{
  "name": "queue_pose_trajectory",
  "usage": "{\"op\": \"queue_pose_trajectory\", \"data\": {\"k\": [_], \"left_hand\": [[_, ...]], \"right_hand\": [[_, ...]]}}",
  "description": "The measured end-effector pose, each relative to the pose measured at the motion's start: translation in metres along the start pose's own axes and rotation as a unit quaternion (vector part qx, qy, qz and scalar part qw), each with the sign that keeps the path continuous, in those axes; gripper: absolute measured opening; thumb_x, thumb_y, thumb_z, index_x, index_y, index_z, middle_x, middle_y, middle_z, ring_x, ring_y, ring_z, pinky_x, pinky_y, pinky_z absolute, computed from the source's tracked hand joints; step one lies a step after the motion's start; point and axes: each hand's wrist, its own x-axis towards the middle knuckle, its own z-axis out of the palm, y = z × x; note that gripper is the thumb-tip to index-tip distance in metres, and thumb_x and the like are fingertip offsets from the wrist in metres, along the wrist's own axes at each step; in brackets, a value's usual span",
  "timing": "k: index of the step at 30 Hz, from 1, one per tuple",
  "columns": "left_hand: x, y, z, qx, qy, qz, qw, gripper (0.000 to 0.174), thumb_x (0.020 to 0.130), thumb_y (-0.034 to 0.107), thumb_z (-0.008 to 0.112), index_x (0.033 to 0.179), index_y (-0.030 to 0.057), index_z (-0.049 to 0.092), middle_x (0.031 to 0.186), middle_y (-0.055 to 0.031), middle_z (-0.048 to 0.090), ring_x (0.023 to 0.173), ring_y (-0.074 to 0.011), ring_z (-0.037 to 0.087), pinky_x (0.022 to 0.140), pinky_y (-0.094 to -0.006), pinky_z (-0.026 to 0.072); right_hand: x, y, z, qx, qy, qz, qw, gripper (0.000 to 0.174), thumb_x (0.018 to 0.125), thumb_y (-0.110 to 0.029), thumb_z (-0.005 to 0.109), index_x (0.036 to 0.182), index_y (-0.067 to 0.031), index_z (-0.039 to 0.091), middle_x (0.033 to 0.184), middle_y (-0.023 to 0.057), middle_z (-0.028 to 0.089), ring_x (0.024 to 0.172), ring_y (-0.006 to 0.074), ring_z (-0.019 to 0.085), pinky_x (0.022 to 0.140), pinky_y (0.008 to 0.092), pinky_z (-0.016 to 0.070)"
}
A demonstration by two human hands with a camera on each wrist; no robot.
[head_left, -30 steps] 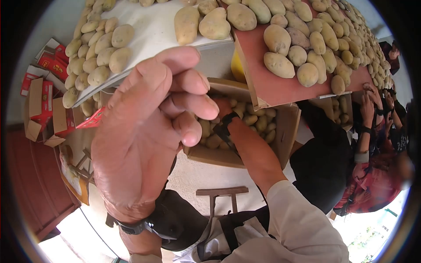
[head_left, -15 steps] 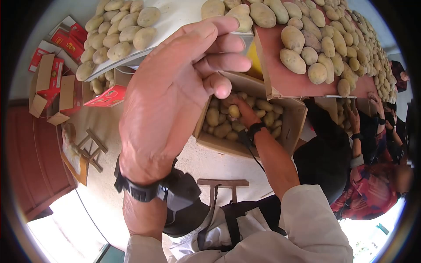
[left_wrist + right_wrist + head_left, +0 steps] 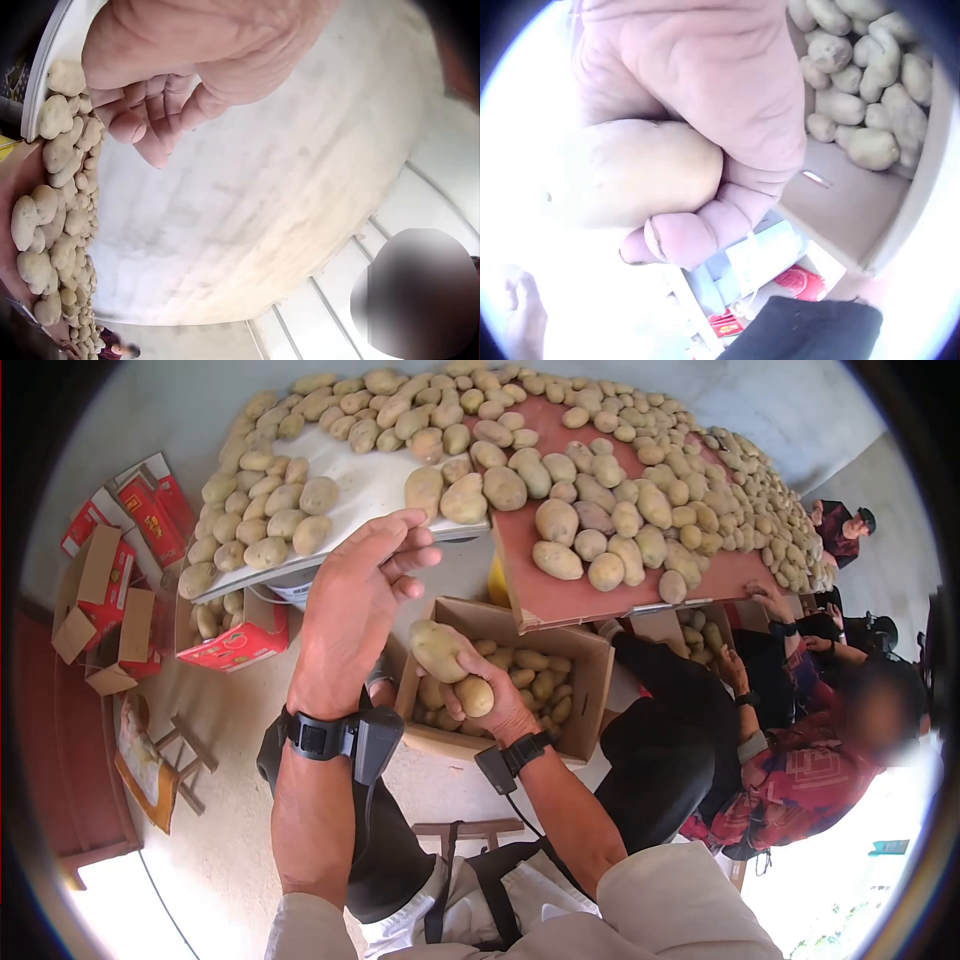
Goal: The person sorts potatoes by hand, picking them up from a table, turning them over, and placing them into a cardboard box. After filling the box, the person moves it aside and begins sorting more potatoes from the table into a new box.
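Note:
Over the open cardboard box, my right hand grips potatoes. A large, long potato sticks out past the fingers, and a smaller round potato sits against the palm. From the right wrist view, the fingers curl round a pale potato, its far end washed out by glare. My left hand is raised in front of the white tabletop, fingers loosely bent and holding nothing. More potatoes lie inside the box below the right hand.
Potatoes cover much of the white top and the adjoining red board. Red cartons stand at the left, near a small wooden stool. Another person sits close on the right. A wooden seat is below me.
My right hand has risen out of the box with potatoes in its grip. The left hand has drawn away from the camera, still holding nothing. The head view now takes in more of the tables.

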Motion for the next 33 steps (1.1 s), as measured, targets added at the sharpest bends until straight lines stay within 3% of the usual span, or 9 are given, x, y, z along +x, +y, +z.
{"op": "queue_pose_trajectory", "data": {"k": [4,8,11,12,14,22,28,31,33], "left_hand": [[0.005,-0.008,0.002,0.086,0.027,0.012,0.996,0.040,0.100,0.024,0.058,0.130,-0.0008,0.058,0.116,-0.0068,0.065,0.104,-0.0151,0.062,0.078,-0.0270,0.0451],[0.005,-0.016,0.020,0.151,0.030,0.036,0.987,0.045,0.100,0.025,0.058,0.136,-0.0013,0.055,0.125,-0.0090,0.064,0.114,-0.0163,0.060,0.085,-0.0283,0.0454],[0.001,-0.017,0.049,0.170,-0.006,0.009,0.985,0.054,0.100,0.023,0.059,0.145,-0.0040,0.045,0.138,-0.0116,0.056,0.129,-0.0202,0.051,0.103,-0.0335,0.0423],[0.005,-0.022,0.056,0.173,-0.005,0.013,0.985,0.054,0.100,0.023,0.059,0.145,-0.0040,0.045,0.138,-0.0116,0.056,0.129,-0.0202,0.051,0.103,-0.0335,0.0423],[0.011,-0.037,0.063,0.105,-0.085,0.080,0.988,0.061,0.097,0.021,0.066,0.147,-0.0029,0.040,0.140,-0.0148,0.054,0.128,-0.0203,0.051,0.105,-0.0351,0.0424],[0.019,-0.046,0.091,0.077,-0.033,0.085,0.993,0.052,0.099,0.022,0.067,0.142,0.0012,0.046,0.131,-0.0096,0.058,0.121,-0.0164,0.053,0.102,-0.0312,0.0434],[0.026,-0.056,0.105,-0.035,-0.046,0.065,0.996,0.042,0.102,0.032,0.062,0.133,0.0042,0.056,0.125,-0.0071,0.061,0.116,-0.0139,0.054,0.100,-0.0305,0.0441],[0.033,-0.064,0.106,-0.085,-0.054,0.062,0.993,0.041,0.104,0.033,0.057,0.134,0.0049,0.055,0.128,-0.0075,0.060,0.116,-0.0155,0.055,0.102,-0.0325,0.0440],[0.033,-0.067,0.107,-0.157,-0.049,0.016,0.986,0.045,0.106,0.028,0.050,0.142,0.0011,0.046,0.136,-0.0109,0.055,0.125,-0.0221,0.051,0.110,-0.0344,0.0394]], "right_hand": [[-0.009,-0.054,0.054,-0.127,0.030,-0.095,0.987,0.072,0.093,-0.030,0.060,0.154,-0.0082,0.027,0.121,0.0244,0.060,0.051,0.0205,0.055,0.043,0.0283,0.0441],[-0.017,-0.114,0.085,-0.230,0.048,-0.124,0.964,0.070,0.093,-0.018,0.060,0.154,-0.0069,0.027,0.120,0.0182,0.061,0.056,0.0198,0.057,0.047,0.0296,0.0465],[-0.021,-0.144,0.105,-0.280,0.063,-0.149,0.946,0.069,0.093,-0.010,0.059,0.154,-0.0078,0.028,0.116,0.0145,0.060,0.060,0.0197,0.059,0.049,0.0300,0.0479],[-0.021,-0.151,0.109,-0.280,0.059,-0.150,0.947,0.069,0.093,-0.010,0.059,0.154,-0.0078,0.028,0.116,0.0145,0.060,0.060,0.0197,0.059,0.049,0.0300,0.0479],[-0.021,-0.160,0.111,-0.313,0.043,-0.141,0.938,0.071,0.091,-0.006,0.063,0.154,-0.0113,0.030,0.108,0.0105,0.060,0.068,0.0152,0.062,0.056,0.0295,0.0534],[-0.024,-0.162,0.104,-0.313,0.033,-0.186,0.931,0.076,0.091,-0.001,0.064,0.157,-0.0124,0.029,0.127,0.0058,0.058,0.094,0.0098,0.061,0.070,0.0246,0.0547],[-0.038,-0.167,0.104,-0.294,0.042,-0.213,0.931,0.076,0.091,0.001,0.064,0.157,-0.0118,0.030,0.136,0.0053,0.054,0.109,0.0099,0.058,0.082,0.0237,0.0530],[-0.042,-0.166,0.098,-0.336,0.048,-0.219,0.915,0.076,0.090,-0.001,0.065,0.156,-0.0108,0.030,0.138,0.0067,0.053,0.117,0.0126,0.055,0.090,0.0259,0.0514],[-0.043,-0.164,0.096,-0.371,0.062,-0.226,0.898,0.076,0.090,-0.002,0.066,0.156,-0.0109,0.030,0.138,0.0071,0.052,0.119,0.0143,0.054,0.093,0.0278,0.0506]]}}
